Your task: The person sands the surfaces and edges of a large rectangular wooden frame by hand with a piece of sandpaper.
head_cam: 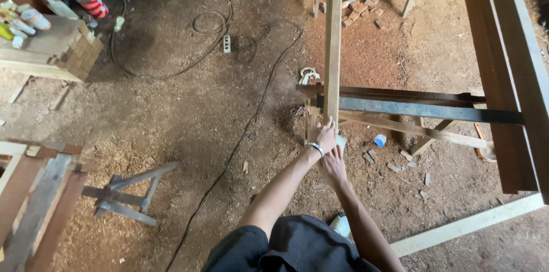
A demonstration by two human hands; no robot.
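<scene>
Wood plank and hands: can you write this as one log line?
left hand: holds upright wood plank | right hand: just below, grip unclear | dark clamp bar: across frame | floor: sawdust, cables

So there's only the one camera, sitting on my head and pointing steeply down and forward, so it's catching my dark-shorted lap at the bottom edge and my two arms stretching away from the lens toward the middle. My left hand (326, 134) and right hand (333, 164) are sitting mid-frame at arm's reach, up against the upright wooden plank (333, 37), which is running up and out past the top edge. Beyond that it's looking wide over the sawdust floor (189, 112), with the stacked boards (54, 49) far off top left and the sawhorse (128, 195) lower left.
</scene>
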